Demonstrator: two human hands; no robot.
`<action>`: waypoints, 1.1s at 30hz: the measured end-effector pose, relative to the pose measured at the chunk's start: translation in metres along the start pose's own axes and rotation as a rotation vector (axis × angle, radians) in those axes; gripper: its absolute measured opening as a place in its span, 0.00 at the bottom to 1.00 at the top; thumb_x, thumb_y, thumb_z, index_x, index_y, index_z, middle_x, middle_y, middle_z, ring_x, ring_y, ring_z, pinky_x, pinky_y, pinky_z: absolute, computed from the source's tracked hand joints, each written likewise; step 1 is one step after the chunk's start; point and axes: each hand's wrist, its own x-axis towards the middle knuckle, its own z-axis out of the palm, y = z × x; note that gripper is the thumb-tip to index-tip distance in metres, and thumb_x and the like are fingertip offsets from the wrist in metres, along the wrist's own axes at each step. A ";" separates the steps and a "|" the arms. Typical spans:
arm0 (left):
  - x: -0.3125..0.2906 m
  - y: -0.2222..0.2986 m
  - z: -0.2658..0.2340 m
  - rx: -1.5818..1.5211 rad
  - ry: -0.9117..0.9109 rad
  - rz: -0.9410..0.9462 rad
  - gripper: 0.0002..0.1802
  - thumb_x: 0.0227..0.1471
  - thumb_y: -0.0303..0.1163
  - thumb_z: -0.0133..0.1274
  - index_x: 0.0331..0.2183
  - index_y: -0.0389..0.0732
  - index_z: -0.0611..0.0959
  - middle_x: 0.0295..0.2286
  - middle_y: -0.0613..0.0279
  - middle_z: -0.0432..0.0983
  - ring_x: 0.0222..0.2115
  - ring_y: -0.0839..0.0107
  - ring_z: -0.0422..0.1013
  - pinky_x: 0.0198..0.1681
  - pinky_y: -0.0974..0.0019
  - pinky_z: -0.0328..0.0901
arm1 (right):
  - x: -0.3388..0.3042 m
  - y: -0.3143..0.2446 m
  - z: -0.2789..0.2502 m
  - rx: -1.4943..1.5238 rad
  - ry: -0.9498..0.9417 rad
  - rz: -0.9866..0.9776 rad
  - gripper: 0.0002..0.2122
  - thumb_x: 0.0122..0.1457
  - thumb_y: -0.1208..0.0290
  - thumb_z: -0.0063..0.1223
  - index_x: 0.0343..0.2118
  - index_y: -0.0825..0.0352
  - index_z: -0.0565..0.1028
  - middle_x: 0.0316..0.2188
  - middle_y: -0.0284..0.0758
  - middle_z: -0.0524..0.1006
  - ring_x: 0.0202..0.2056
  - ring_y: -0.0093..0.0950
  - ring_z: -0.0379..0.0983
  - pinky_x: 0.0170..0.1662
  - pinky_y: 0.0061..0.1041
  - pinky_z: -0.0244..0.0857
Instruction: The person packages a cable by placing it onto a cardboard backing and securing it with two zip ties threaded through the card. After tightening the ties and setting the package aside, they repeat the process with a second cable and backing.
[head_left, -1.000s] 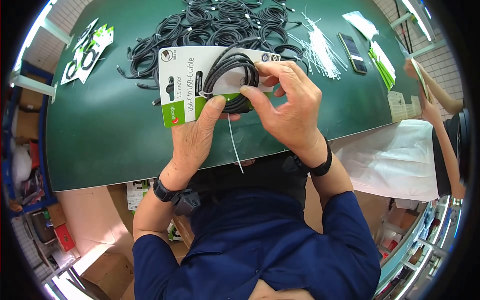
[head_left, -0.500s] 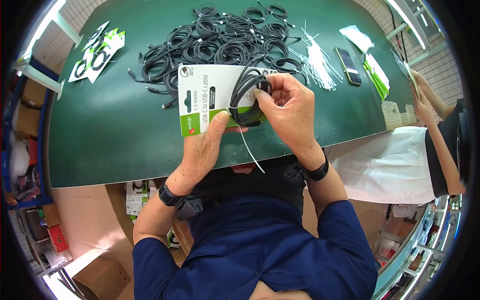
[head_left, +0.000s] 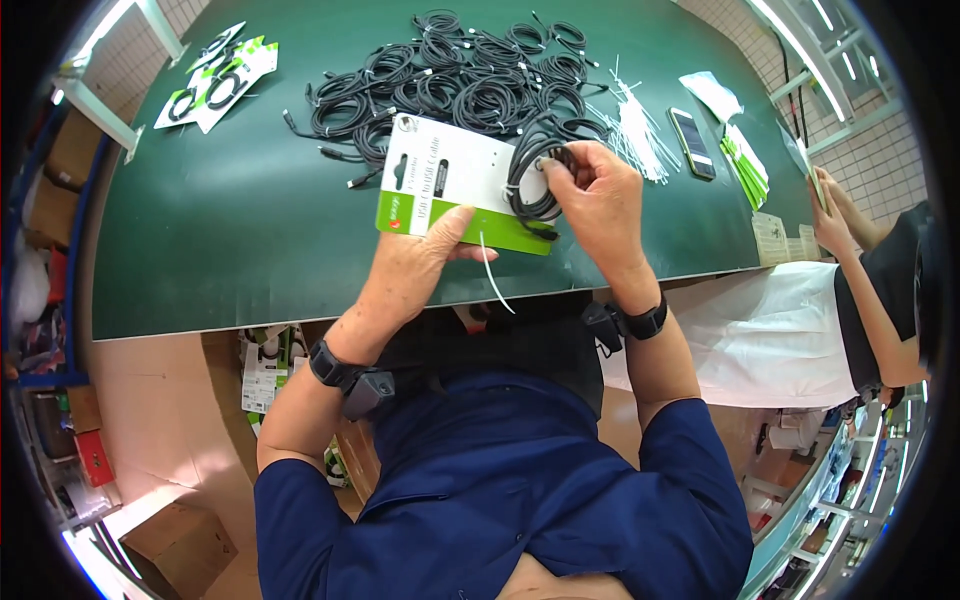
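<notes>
Above the near part of the green table, my left hand grips a white-and-green backing card by its lower edge, thumb on the front. A white cable tie sticks out at the card's lower edge and hangs down in a curve. My right hand has its thumb and fingers closed on a coiled black cable at the card's right end. The coil has a small light band round its left side and overlaps the card. Some of its far side is hidden by my fingers.
Behind the card lies a heap of coiled black cables. Loose white cable ties, a phone, a clear bag and green packs lie rightward. Carded cables lie far left. A co-worker's hands are at right.
The coiled cable has shifted right with my right hand, toward the card's end, uncovering more of the card. The card has tilted, and the tie now hangs apart from the coil.
</notes>
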 end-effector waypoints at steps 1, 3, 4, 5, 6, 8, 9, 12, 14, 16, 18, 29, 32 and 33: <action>-0.003 0.005 -0.001 0.002 0.004 -0.006 0.22 0.68 0.27 0.53 0.59 0.31 0.71 0.49 0.51 0.76 0.41 0.63 0.80 0.37 0.61 0.83 | 0.001 -0.001 -0.005 -0.020 -0.004 0.010 0.07 0.58 0.76 0.67 0.37 0.72 0.82 0.23 0.26 0.80 0.24 0.11 0.70 0.27 0.17 0.66; -0.009 0.022 -0.008 0.061 0.078 -0.017 0.22 0.67 0.26 0.54 0.59 0.31 0.71 0.49 0.51 0.77 0.41 0.62 0.80 0.36 0.62 0.83 | 0.000 0.001 -0.013 -0.055 -0.012 0.034 0.08 0.57 0.75 0.67 0.37 0.73 0.82 0.23 0.29 0.80 0.23 0.12 0.70 0.27 0.19 0.66; -0.012 0.028 -0.015 0.093 0.115 -0.023 0.23 0.67 0.26 0.54 0.59 0.31 0.70 0.49 0.50 0.77 0.41 0.62 0.80 0.35 0.63 0.83 | -0.002 0.006 -0.016 -0.048 -0.015 0.043 0.08 0.57 0.75 0.67 0.37 0.73 0.82 0.23 0.29 0.80 0.23 0.12 0.70 0.27 0.19 0.66; -0.017 0.035 -0.027 0.103 0.128 -0.031 0.23 0.67 0.26 0.54 0.59 0.31 0.70 0.49 0.50 0.77 0.41 0.62 0.80 0.35 0.63 0.83 | -0.004 0.011 -0.018 -0.091 -0.087 0.002 0.08 0.57 0.75 0.67 0.37 0.72 0.82 0.24 0.30 0.81 0.24 0.14 0.71 0.28 0.20 0.67; -0.022 0.043 -0.042 0.133 0.173 -0.038 0.23 0.66 0.26 0.55 0.59 0.31 0.70 0.48 0.50 0.77 0.41 0.62 0.81 0.34 0.64 0.82 | -0.006 0.017 -0.020 -0.132 -0.159 -0.039 0.09 0.57 0.75 0.68 0.38 0.72 0.82 0.26 0.31 0.81 0.24 0.16 0.73 0.28 0.21 0.68; -0.028 0.056 -0.058 0.178 0.237 -0.053 0.24 0.65 0.26 0.56 0.59 0.31 0.70 0.48 0.50 0.78 0.41 0.62 0.81 0.32 0.65 0.82 | -0.008 0.029 -0.016 -0.147 -0.242 -0.077 0.09 0.56 0.74 0.68 0.39 0.71 0.82 0.27 0.32 0.82 0.25 0.18 0.74 0.28 0.22 0.69; -0.029 0.062 -0.063 0.199 0.230 -0.079 0.25 0.65 0.26 0.56 0.59 0.31 0.70 0.48 0.51 0.78 0.40 0.63 0.81 0.31 0.66 0.82 | -0.008 0.035 -0.011 -0.239 -0.296 -0.195 0.10 0.56 0.74 0.69 0.40 0.70 0.82 0.29 0.33 0.82 0.26 0.20 0.75 0.29 0.23 0.70; -0.031 0.081 -0.073 0.255 0.238 -0.130 0.25 0.64 0.27 0.57 0.59 0.31 0.71 0.48 0.51 0.78 0.40 0.63 0.81 0.30 0.67 0.81 | -0.006 0.039 0.011 -0.389 -0.399 -0.449 0.11 0.55 0.75 0.69 0.41 0.69 0.82 0.32 0.35 0.82 0.29 0.25 0.78 0.31 0.25 0.72; -0.024 0.081 -0.067 0.261 0.197 -0.145 0.26 0.63 0.28 0.59 0.59 0.31 0.71 0.48 0.51 0.78 0.40 0.64 0.81 0.29 0.67 0.81 | -0.002 0.037 0.019 -0.450 -0.304 -0.524 0.10 0.56 0.74 0.68 0.41 0.68 0.82 0.34 0.35 0.81 0.31 0.27 0.78 0.33 0.26 0.72; -0.020 0.077 -0.058 0.259 0.183 -0.153 0.27 0.63 0.28 0.60 0.59 0.31 0.71 0.48 0.51 0.78 0.40 0.64 0.81 0.28 0.67 0.81 | 0.001 0.031 0.018 -0.478 -0.263 -0.564 0.09 0.57 0.74 0.67 0.41 0.68 0.82 0.34 0.35 0.80 0.31 0.28 0.78 0.33 0.26 0.72; -0.013 0.073 -0.049 0.260 0.190 -0.100 0.27 0.62 0.27 0.60 0.59 0.31 0.71 0.48 0.51 0.78 0.39 0.63 0.81 0.29 0.65 0.81 | 0.002 0.015 0.006 -0.273 -0.200 -0.514 0.08 0.60 0.74 0.65 0.42 0.68 0.81 0.35 0.35 0.80 0.31 0.26 0.78 0.34 0.25 0.72; 0.021 0.065 -0.024 0.119 -0.053 0.027 0.30 0.57 0.28 0.66 0.57 0.30 0.72 0.45 0.47 0.80 0.38 0.59 0.81 0.27 0.62 0.81 | 0.043 0.028 -0.021 1.253 -0.627 0.296 0.11 0.68 0.73 0.58 0.50 0.72 0.78 0.42 0.33 0.82 0.39 0.20 0.80 0.41 0.19 0.74; 0.029 0.061 -0.018 0.065 -0.160 0.019 0.32 0.54 0.28 0.68 0.57 0.30 0.73 0.44 0.46 0.81 0.36 0.59 0.82 0.27 0.62 0.80 | 0.041 0.019 -0.003 1.171 -0.656 0.289 0.12 0.67 0.73 0.58 0.48 0.74 0.80 0.42 0.35 0.83 0.39 0.22 0.82 0.42 0.20 0.75; 0.031 0.058 -0.016 0.077 -0.161 0.005 0.34 0.54 0.31 0.70 0.57 0.31 0.73 0.43 0.47 0.81 0.35 0.60 0.82 0.26 0.63 0.79 | 0.039 0.017 0.000 1.188 -0.644 0.309 0.13 0.67 0.73 0.59 0.50 0.74 0.79 0.44 0.36 0.83 0.40 0.23 0.82 0.42 0.20 0.75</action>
